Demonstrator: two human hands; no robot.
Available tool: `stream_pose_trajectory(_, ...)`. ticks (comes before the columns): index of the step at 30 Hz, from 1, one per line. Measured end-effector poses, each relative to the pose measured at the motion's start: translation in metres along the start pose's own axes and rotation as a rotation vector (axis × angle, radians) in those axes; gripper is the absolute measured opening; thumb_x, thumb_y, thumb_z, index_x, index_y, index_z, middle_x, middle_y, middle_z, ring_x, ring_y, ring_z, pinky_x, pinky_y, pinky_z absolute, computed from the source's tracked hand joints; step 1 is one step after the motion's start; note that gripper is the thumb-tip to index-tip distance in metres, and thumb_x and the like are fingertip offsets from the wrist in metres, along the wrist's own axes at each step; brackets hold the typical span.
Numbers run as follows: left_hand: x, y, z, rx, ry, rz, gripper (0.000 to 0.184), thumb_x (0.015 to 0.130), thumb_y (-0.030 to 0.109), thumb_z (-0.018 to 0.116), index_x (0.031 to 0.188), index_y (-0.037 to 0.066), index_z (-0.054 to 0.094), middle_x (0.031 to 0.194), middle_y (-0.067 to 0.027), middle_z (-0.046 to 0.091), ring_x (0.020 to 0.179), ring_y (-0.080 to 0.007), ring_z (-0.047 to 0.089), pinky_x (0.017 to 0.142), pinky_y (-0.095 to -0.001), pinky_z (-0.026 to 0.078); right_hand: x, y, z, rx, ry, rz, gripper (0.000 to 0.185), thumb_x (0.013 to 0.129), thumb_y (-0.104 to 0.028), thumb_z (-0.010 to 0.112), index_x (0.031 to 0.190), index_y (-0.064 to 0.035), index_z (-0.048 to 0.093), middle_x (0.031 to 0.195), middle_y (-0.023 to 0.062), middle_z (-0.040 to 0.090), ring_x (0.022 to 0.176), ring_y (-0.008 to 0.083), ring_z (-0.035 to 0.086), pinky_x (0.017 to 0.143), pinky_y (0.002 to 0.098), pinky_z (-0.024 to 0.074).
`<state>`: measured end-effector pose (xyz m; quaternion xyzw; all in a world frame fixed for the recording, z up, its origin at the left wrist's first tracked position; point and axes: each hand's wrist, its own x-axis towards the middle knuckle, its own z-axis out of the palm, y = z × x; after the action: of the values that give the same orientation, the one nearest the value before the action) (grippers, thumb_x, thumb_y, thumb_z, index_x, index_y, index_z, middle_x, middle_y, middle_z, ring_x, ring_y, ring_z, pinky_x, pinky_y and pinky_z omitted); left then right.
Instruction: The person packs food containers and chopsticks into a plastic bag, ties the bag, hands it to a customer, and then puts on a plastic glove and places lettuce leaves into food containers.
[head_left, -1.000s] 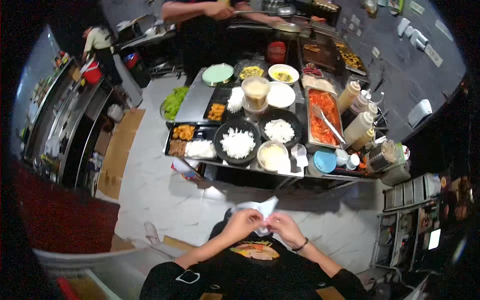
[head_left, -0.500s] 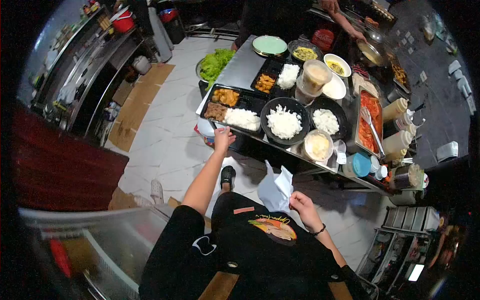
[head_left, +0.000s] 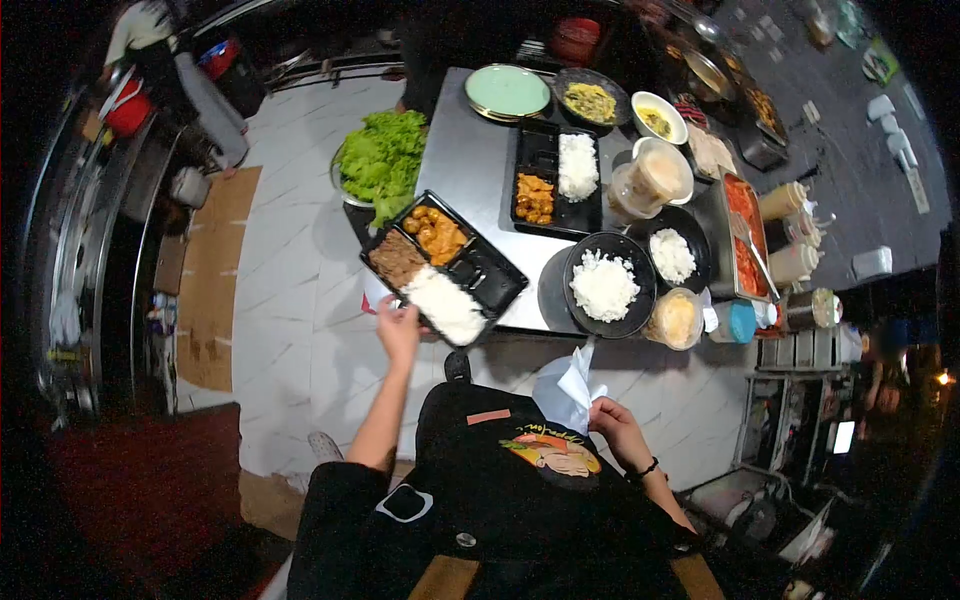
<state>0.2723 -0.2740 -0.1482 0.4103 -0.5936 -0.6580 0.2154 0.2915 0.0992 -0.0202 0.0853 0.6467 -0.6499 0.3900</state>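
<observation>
My left hand [head_left: 398, 328] is closed on the near left edge of a black compartment meal tray [head_left: 497, 287], which is tilted and turned at the table's left corner. In it lie white rice [head_left: 443, 304], brown meat [head_left: 397, 258] and an orange-sauced dish [head_left: 440, 236]; one compartment is bare. Low in front of my apron, my right hand [head_left: 616, 428] pinches a crumpled white sheet [head_left: 566, 390], paper or thin cloth. A second black tray [head_left: 560, 213], with rice and orange pieces, stays on the table.
The steel table [head_left: 446, 160] also bears a green plate [head_left: 508, 90], a black bowl of rice [head_left: 603, 286], plastic tubs [head_left: 652, 180], a red-sauced pan [head_left: 742, 235] with tongs and squeeze bottles [head_left: 790, 262]. Lettuce [head_left: 382, 160] stands at its left. A person [head_left: 150, 50] is at far left.
My left hand has taken hold of the meal tray and drawn it left and turned it off its spot beside the other tray. My right hand keeps the white sheet. The view has shifted.
</observation>
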Motion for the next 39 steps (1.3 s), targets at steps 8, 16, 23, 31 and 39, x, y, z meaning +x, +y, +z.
stream_pose_trajectory(8, 0.191, 0.058, 0.048, 0.38, -0.279, 0.224, 0.046, 0.074, 0.009, 0.059, 0.116, -0.006, 0.051, 0.064, -0.0085, 0.06, 0.045, -0.0119, 0.054, 0.039, -0.0262, 0.046, 0.003, -0.032, 0.036, -0.158, 0.009, -0.139, 0.014, 0.091, -0.019, 0.052, 0.084, -0.0061, 0.053, 0.074, -0.0057, 0.046, 0.069, 0.0042, 0.042, 0.063, 0.0188, 0.0344)
stream_pose_trajectory(16, 0.272, 0.085, 0.125, 0.494, -0.45, 0.277, 0.047, 0.078, 0.018, 0.059, 0.122, 0.001, 0.051, 0.067, -0.0063, 0.06, 0.048, -0.0105, 0.053, 0.042, -0.0284, 0.046, -0.009, -0.093, 0.063, -0.053, 0.135, -0.148, 0.013, 0.09, -0.018, 0.053, 0.089, -0.0057, 0.055, 0.076, -0.005, 0.048, 0.07, 0.0038, 0.044, 0.061, 0.0199, 0.0367)
stream_pose_trajectory(23, 0.162, 0.145, 0.119, 0.573, -0.308, 0.734, 0.036, 0.085, 0.028, 0.058, 0.105, -0.002, 0.055, 0.073, -0.01, 0.058, 0.062, -0.0211, 0.053, 0.061, -0.0328, 0.045, 0.012, -0.106, 0.066, 0.004, 0.289, -0.298, 0.015, 0.09, -0.02, 0.054, 0.087, -0.005, 0.055, 0.07, -0.0046, 0.05, 0.061, 0.0033, 0.045, 0.056, 0.0184, 0.0377)
stream_pose_trajectory(31, -0.117, 0.187, 0.102, 0.264, -1.141, 0.075, 0.022, 0.072, 0.005, 0.071, 0.09, -0.002, 0.061, 0.077, -0.0037, 0.061, 0.067, -0.0064, 0.056, 0.056, -0.0183, 0.046, 0.033, -0.111, 0.059, 0.115, 0.062, -0.405, 0.012, 0.091, -0.016, 0.051, 0.09, -0.0047, 0.053, 0.077, -0.0048, 0.052, 0.069, 0.0022, 0.045, 0.06, 0.0177, 0.038)
stream_pose_trajectory(39, -0.152, 0.189, 0.069, 0.22, -0.65, 0.238, 0.011, 0.077, 0.0, 0.064, 0.088, -0.002, 0.064, 0.075, -0.0064, 0.064, 0.063, -0.0082, 0.058, 0.057, -0.0206, 0.047, 0.005, -0.089, -0.04, 0.497, -0.142, -0.462, 0.018, 0.094, -0.015, 0.041, 0.101, -0.0029, 0.051, 0.098, 0.0031, 0.056, 0.091, 0.0113, 0.051, 0.085, 0.0264, 0.0406)
